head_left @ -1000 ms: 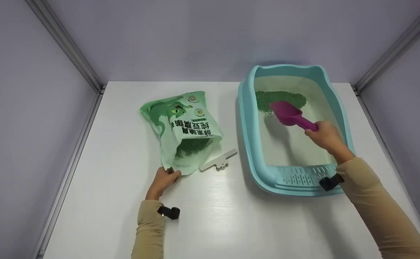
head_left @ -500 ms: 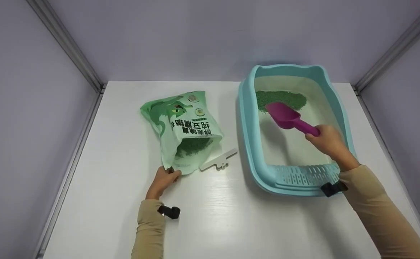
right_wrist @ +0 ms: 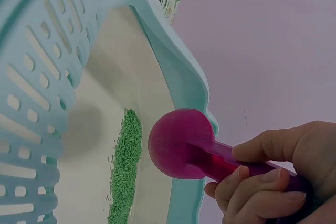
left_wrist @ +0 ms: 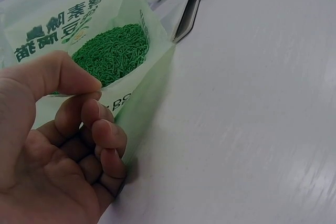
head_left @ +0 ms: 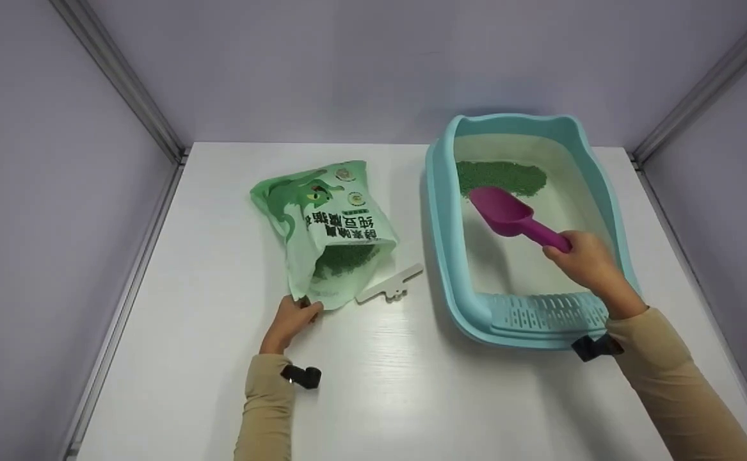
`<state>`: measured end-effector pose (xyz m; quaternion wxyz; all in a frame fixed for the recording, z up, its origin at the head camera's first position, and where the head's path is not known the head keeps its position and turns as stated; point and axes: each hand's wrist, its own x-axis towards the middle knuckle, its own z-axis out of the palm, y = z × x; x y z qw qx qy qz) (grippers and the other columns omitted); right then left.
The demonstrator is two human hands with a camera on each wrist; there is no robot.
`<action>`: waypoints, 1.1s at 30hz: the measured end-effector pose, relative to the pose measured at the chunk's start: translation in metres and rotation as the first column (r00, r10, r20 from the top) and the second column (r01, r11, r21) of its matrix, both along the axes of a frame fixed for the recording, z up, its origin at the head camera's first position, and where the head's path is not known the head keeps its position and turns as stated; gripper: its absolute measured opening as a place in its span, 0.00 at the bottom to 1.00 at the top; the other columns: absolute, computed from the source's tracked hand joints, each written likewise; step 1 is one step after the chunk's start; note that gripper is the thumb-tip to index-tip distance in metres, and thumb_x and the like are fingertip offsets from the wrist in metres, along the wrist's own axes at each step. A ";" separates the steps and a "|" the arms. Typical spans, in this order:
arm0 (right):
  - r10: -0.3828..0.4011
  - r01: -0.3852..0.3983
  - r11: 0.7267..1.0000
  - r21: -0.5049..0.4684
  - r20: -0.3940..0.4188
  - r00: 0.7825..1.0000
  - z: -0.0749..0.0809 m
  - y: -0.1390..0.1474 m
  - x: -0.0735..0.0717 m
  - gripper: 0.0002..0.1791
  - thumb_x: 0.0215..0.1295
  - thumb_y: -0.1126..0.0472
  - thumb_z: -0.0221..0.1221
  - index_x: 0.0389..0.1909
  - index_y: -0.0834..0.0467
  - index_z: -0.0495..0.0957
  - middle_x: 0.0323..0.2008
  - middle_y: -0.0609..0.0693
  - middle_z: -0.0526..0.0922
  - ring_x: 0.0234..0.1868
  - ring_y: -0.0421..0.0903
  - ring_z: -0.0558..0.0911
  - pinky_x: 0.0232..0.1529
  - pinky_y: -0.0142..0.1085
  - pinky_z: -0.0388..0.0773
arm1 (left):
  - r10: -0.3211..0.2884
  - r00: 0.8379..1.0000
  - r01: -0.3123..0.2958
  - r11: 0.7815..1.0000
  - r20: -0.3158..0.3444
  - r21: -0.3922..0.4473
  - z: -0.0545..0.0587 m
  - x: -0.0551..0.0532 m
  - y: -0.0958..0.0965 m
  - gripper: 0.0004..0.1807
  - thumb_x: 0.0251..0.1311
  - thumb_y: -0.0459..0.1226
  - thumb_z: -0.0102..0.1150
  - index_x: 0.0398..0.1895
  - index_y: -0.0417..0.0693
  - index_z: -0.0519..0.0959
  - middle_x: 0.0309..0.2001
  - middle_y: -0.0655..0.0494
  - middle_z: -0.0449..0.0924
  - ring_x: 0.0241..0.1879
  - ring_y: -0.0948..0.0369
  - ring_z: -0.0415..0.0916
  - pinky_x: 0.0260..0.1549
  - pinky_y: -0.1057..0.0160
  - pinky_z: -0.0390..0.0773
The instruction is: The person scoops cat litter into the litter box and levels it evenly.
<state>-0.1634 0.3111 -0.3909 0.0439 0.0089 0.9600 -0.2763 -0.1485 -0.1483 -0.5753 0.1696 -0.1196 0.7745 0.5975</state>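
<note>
A pale green cat litter bag [head_left: 341, 205] lies on its side with its mouth open toward the person, green pellets [left_wrist: 113, 53] inside. My left hand [head_left: 290, 323] pinches the near edge of its mouth between thumb and forefinger. My right hand [head_left: 587, 259] grips the handle of a purple scoop [head_left: 501, 208], held above the floor of a light blue litter box [head_left: 442, 224]. No pellets can be seen in the scoop's bowl. Across the far end of the box lies a patch of green pellets [right_wrist: 126, 166].
A white bag clip [head_left: 389, 285] lies between the bag and the litter box. Slotted grating [head_left: 539, 314] forms the near end of the box. The white table [head_left: 360, 397] is bordered by walls at the back and both sides.
My right hand has drawn the scoop slightly toward the person, away from the pellet patch. My left hand has kept its hold on the bag edge.
</note>
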 end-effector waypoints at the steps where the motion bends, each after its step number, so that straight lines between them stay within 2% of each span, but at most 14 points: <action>1: 0.000 0.000 1.000 -0.004 0.004 1.000 0.001 0.000 0.001 0.16 0.63 0.64 0.55 0.38 0.77 0.76 0.21 0.58 0.72 0.22 0.46 0.68 0.22 0.35 0.64 | 0.000 1.000 0.000 1.000 0.000 -0.002 0.000 0.000 0.000 0.10 0.54 0.35 0.55 0.21 0.49 0.64 0.18 0.59 0.65 0.22 0.62 0.62 0.27 0.65 0.65; 15: 0.022 -0.022 0.999 -0.029 -0.020 1.000 0.017 -0.009 0.019 0.18 0.65 0.64 0.54 0.45 0.78 0.74 0.25 0.62 0.74 0.24 0.47 0.69 0.23 0.34 0.65 | 0.012 1.000 -0.012 1.000 0.004 -0.019 0.001 -0.001 0.001 0.09 0.53 0.35 0.56 0.23 0.48 0.66 0.18 0.59 0.66 0.23 0.62 0.63 0.28 0.64 0.66; 20: 0.024 -0.026 0.999 -0.030 -0.066 0.998 0.023 -0.010 0.028 0.18 0.66 0.64 0.55 0.45 0.77 0.74 0.25 0.62 0.74 0.24 0.45 0.68 0.22 0.32 0.64 | 0.017 1.000 -0.017 1.000 0.009 -0.007 0.001 0.000 0.002 0.08 0.53 0.34 0.56 0.24 0.48 0.66 0.19 0.59 0.66 0.23 0.62 0.63 0.28 0.64 0.66; 25: 0.028 -0.031 0.999 -0.036 -0.103 0.994 0.029 -0.012 0.036 0.18 0.66 0.63 0.56 0.46 0.76 0.75 0.24 0.61 0.74 0.22 0.43 0.67 0.21 0.31 0.63 | 0.016 1.000 -0.017 1.000 0.018 0.023 0.004 0.000 0.002 0.09 0.54 0.32 0.55 0.21 0.48 0.66 0.17 0.59 0.66 0.21 0.62 0.62 0.28 0.64 0.66; 33: 0.069 -0.074 0.997 -0.037 -0.119 0.991 0.034 -0.021 0.044 0.18 0.65 0.64 0.57 0.48 0.75 0.74 0.25 0.62 0.76 0.21 0.41 0.67 0.21 0.28 0.63 | 0.003 1.000 -0.003 1.000 0.024 0.006 0.006 -0.001 0.002 0.10 0.54 0.31 0.54 0.19 0.47 0.66 0.17 0.57 0.66 0.21 0.61 0.62 0.28 0.63 0.66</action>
